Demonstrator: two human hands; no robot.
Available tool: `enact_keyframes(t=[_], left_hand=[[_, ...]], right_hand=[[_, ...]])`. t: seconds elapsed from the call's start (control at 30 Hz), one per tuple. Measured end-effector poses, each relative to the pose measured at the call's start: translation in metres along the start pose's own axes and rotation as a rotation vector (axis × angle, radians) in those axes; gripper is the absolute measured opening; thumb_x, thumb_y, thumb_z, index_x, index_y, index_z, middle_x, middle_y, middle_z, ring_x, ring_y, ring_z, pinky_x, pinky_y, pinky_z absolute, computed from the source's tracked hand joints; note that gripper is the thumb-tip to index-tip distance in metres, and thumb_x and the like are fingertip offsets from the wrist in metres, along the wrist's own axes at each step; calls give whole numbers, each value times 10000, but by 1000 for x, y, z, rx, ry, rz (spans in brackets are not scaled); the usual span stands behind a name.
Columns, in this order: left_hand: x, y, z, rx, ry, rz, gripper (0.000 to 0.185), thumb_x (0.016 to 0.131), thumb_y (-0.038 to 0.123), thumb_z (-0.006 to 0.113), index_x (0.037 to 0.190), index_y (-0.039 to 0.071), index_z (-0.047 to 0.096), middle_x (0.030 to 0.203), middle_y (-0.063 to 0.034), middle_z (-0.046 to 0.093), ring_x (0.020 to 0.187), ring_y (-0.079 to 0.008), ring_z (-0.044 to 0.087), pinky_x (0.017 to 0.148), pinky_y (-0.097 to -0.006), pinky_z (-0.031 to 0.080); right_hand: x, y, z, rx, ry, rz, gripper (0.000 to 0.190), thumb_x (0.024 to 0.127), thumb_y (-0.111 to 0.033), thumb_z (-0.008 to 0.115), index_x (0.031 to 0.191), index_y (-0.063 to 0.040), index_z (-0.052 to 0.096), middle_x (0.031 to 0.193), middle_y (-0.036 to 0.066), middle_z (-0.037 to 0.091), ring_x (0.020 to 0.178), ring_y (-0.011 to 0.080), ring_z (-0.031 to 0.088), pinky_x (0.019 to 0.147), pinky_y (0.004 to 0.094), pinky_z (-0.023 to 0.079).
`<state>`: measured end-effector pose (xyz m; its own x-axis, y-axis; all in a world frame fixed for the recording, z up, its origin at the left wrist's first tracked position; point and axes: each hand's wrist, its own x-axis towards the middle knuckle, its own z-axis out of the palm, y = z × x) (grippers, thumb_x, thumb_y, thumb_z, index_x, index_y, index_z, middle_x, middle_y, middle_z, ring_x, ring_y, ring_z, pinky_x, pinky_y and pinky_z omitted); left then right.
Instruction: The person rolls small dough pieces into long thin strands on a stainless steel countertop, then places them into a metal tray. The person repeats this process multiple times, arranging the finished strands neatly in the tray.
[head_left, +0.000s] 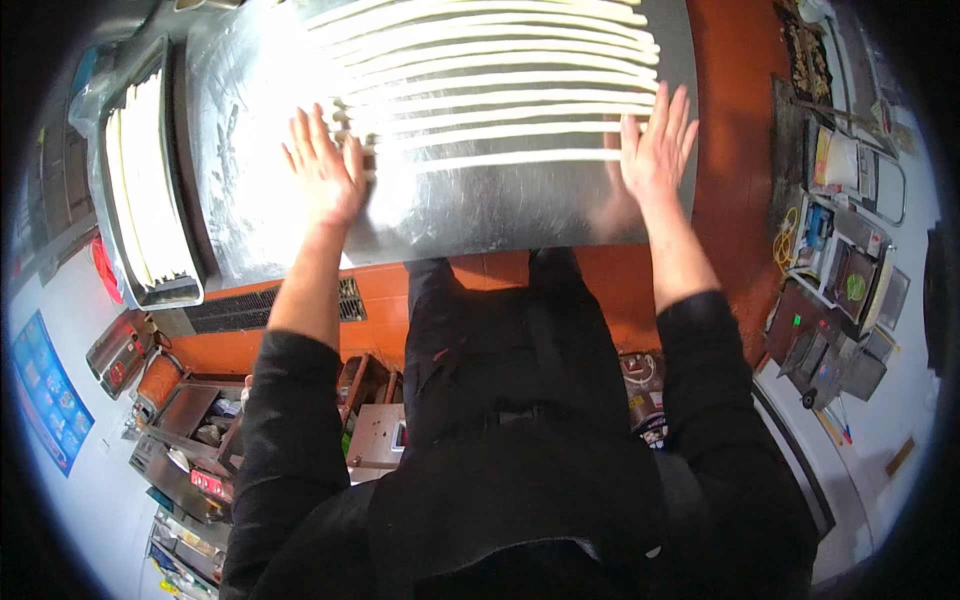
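Observation:
Several long, pale ropes, apparently dough, lie side by side across a shiny metal table (480, 217). My left hand (324, 161) is spread flat over the left ends of the nearest ropes, where glare hides some of the contact. At the right ends, my right hand (656, 146) is also spread, its thumb and palm edge at the end of the nearest rope (517, 157). Neither hand has its fingers closed on anything. Left of the table, a deep metal tray (196, 289) holds more long pale strips (146, 187), laid lengthwise.
An orange-red floor (731, 187) borders the table. A dark floor grate (236, 311) runs below its left front edge. Equipment and containers line the right side, with a yellow cord (785, 240) beside them. Behind me at lower left are metal shelves and a steel cabinet (187, 412).

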<state>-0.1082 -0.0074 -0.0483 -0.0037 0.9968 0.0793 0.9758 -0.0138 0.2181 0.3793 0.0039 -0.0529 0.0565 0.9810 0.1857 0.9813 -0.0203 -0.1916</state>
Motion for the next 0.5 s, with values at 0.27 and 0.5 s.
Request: enact_keyframes(t=[0.27, 0.5], left_hand=[[-161, 27, -20, -72, -332, -58, 900, 1120, 515, 574, 1811, 40, 247, 1853, -315, 226, 1733, -509, 176, 1399, -671, 117], [9, -7, 1, 224, 18, -58, 792, 1191, 524, 417, 1817, 71, 243, 1896, -225, 186, 1774, -382, 120, 1374, -739, 25]], right_hand=[[-135, -1, -51, -35, -421, 19, 854, 1133, -483, 590, 1802, -38, 299, 1869, 320, 188, 1744, 511, 139, 1397, 679, 52], [22, -5, -1, -116, -64, 120, 834, 1183, -556, 476, 1814, -66, 235, 1879, 292, 174, 1753, 438, 167, 1390, 706, 45]])
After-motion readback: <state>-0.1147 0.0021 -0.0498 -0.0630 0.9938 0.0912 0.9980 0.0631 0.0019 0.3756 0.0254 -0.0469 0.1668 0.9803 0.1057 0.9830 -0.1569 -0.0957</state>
